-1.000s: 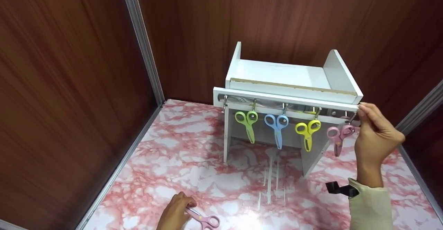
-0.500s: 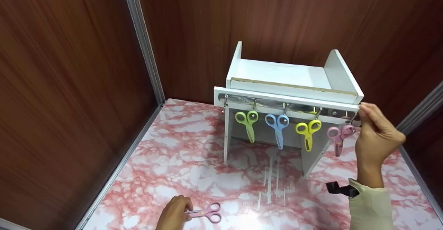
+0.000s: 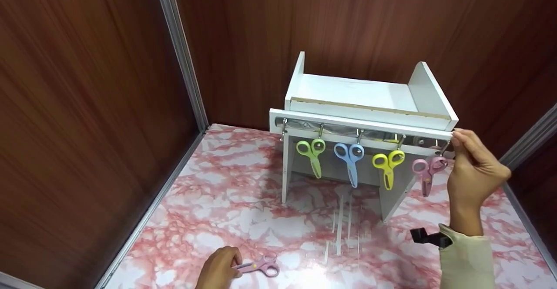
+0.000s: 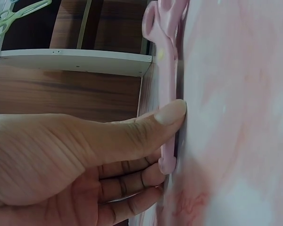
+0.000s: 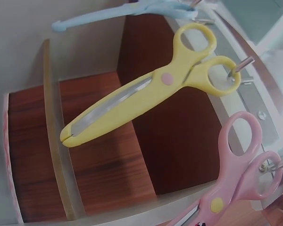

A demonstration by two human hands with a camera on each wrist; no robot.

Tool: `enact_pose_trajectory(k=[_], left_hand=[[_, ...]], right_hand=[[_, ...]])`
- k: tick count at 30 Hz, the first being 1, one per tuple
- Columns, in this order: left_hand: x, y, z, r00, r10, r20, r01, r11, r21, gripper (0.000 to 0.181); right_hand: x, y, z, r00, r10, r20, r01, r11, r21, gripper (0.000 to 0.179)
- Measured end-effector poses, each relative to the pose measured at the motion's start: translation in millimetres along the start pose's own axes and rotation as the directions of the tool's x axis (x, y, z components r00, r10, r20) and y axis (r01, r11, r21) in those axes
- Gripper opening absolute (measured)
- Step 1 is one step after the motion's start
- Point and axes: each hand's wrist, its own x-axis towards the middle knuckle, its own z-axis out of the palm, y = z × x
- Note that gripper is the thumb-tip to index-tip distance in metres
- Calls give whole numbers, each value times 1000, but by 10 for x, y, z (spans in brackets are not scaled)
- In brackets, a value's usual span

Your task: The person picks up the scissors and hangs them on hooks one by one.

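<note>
In the head view, my left hand (image 3: 219,268) pinches pink scissors (image 3: 261,264) by the blade end, just over the tabletop at the lower middle. In the left wrist view, thumb and fingers lie on either side of the scissors' blades (image 4: 168,89), handles pointing away. My right hand (image 3: 476,171) pinches the right end of a white hook rail (image 3: 322,119). From its hooks hang green scissors (image 3: 315,160), blue scissors (image 3: 352,167), yellow scissors (image 3: 388,173) and a second pair of pink scissors (image 3: 426,180). The leftmost hook (image 3: 284,128) carries nothing.
Behind the rail stands a white shelf unit (image 3: 357,93) with raised sides. Pale streaks (image 3: 339,228) mark the red-and-white marbled table (image 3: 243,223). Brown wood-grain panels (image 3: 357,19) enclose the table at the back and sides.
The pink scissors in my left hand have turned, their handles swinging upward until they point right, and the hand has shifted slightly down. My right hand stays at the rail's end.
</note>
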Motion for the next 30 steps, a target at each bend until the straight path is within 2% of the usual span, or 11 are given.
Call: enact_pose_trajectory(k=[4, 11, 18, 22, 26, 30], left_hand=[[67, -43, 11, 1000, -16, 17, 17, 1000, -12, 25], [124, -87, 61, 1000, 11, -20, -11, 1000, -11, 22], [132, -62, 72, 998, -58, -15, 58, 998, 0, 19], [143, -65, 57, 998, -58, 6, 58, 998, -30, 17], [161, -76, 36, 1000, -18, 21, 20, 996, -82, 15], [177, -50, 21, 999, -22, 44, 28, 992, -122, 14]], right_hand=[[-13, -3, 3, 1000, 4, 2, -4, 1000, 1, 9], [-18, -8, 1, 1000, 8, 3, -8, 1000, -14, 9], [-4, -11, 15, 1000, 5, 14, -5, 1000, -20, 9], [-3, -10, 18, 1000, -2, 13, 2, 1000, -17, 9], [-5, -5, 14, 1000, 0, 4, 0, 1000, -8, 9], [8, -12, 6, 1000, 10, 0, -10, 1000, 14, 10]])
